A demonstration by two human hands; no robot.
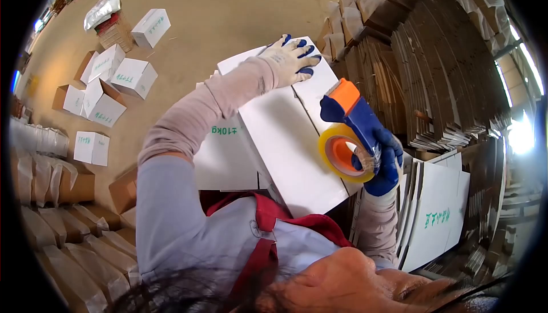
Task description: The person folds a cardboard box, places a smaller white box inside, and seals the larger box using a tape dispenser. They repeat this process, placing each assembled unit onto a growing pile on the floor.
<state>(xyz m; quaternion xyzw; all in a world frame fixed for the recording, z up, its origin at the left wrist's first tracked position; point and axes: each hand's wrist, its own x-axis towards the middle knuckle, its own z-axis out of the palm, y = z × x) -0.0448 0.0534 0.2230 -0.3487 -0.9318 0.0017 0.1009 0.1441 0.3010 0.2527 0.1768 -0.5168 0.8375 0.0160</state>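
A large white carton [285,141] lies in front of me, with a narrow dark seam along its top. At its far end my left hand [290,60], in a white glove with blue fingertips, rests with spread fingers on the top. My right hand [386,167], also gloved, is closed round a blue tape dispenser [362,121] with an orange front end. The dispenser carries a roll of clear yellowish tape [332,167] on an orange hub and overlaps the carton's right side in this view. Another white carton surface with green print [220,159] shows below my left forearm.
Several white cartons [134,77] sit on the floor at left. Tall stacks of flattened cardboard [448,67] stand along the right. White flat cartons with green print [434,213] lean near my right arm. Brown boxes with plastic liners [85,256] fill the lower left.
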